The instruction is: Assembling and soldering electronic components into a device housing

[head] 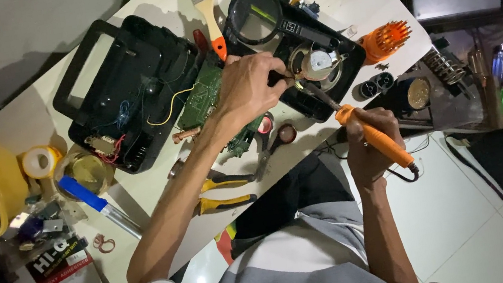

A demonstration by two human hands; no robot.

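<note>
Gripping an orange soldering iron (375, 138) in a closed fist, the right hand (368, 146) aims its tip up at the round speaker (318, 63) in the open black casing (298, 97), while the left hand (248, 88) pinches something small at the speaker's left edge, so I judge a joint is being soldered and the tip needs a steady touch. Near the person lie yellow pliers (223, 193) and scissors (272, 145); left sits the other casing half (121, 81) with a green circuit board (204, 95); farther off rest a magnifying glass (255, 16) and a paintbrush (204, 1), crowding the work.
</note>
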